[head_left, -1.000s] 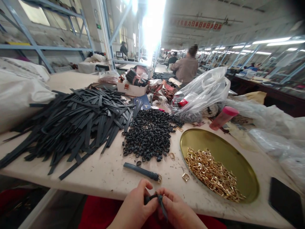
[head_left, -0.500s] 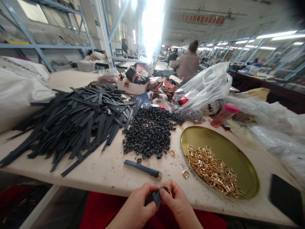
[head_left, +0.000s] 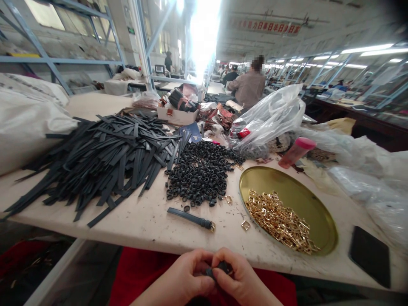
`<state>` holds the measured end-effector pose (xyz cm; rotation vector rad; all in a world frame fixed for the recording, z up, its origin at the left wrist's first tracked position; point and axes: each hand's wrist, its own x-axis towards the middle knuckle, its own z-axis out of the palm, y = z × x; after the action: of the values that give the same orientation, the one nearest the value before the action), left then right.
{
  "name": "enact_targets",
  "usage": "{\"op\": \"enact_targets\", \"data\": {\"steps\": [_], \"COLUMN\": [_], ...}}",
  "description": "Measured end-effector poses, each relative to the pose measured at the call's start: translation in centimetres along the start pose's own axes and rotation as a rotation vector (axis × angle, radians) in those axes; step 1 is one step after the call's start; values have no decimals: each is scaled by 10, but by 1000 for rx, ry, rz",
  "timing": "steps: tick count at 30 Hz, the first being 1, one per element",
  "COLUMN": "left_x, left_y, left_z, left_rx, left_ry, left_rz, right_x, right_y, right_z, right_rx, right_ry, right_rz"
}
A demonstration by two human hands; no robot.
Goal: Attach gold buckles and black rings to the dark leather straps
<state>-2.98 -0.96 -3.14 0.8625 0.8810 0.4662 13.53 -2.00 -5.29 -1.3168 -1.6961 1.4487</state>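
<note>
At the bottom centre, before the table edge, my left hand [head_left: 194,274] and my right hand [head_left: 230,272] meet, both closed on a small dark strap piece [head_left: 209,272]. Fingers hide most of it. On the table beyond them lies a short dark strap with a gold buckle [head_left: 191,219]. Behind that is a heap of small black loops [head_left: 200,174]. To its left spreads a large pile of long dark strips [head_left: 111,161]. Gold buckles [head_left: 280,223] fill part of a round gold tray [head_left: 328,225] on the right. A single gold buckle [head_left: 245,225] lies left of the tray.
A dark flat tablet-like object [head_left: 370,255] lies at the right edge. Behind the tray stand a pink-lidded container [head_left: 296,153] and clear plastic bags [head_left: 270,121]. A white sack [head_left: 28,123] is at left, a box [head_left: 177,115] at the back. A person [head_left: 248,85] sits farther off.
My hands have closed nearer together around the dark piece, and its gold part no longer shows clearly. The view has shifted slightly, so the tray and tablet-like object appear farther left.
</note>
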Motion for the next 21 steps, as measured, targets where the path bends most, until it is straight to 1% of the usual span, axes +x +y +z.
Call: {"op": "enact_targets", "data": {"steps": [2,4,7,9,11,13,15,17,19,21], "left_x": [-1,-3,-4,-2,1,5,11,17,25,33], "left_y": [-5,-7,-5,0,5,9,11,13,16,19], "left_z": [-4,-8,-7,-5,-5,-8,-15,-23,-30,-35], "left_rx": [56,133,216,267,346,498,727,961,1157,1298], "left_ry": [29,70,109,107,90,100,167,267,356,419], "left_rz": [-25,-86,-124,-90,-20,51,94,118,168,214], "right_x": [-3,-6,-6,-5,-2,3,11,22,35,50], "right_y": [0,1,3,6,10,16,23,28,30,31], "right_z": [2,4,6,7,9,13,16,18,17,12], "right_rx": [-1,-24,-81,-77,-31,19,-10,-178,-454,-731], "right_ry": [47,72,28,6,22,71,166,286,395,486], "right_rz": [-14,-35,-81,-113,-125,-92,-77,-135,-229,-321]}}
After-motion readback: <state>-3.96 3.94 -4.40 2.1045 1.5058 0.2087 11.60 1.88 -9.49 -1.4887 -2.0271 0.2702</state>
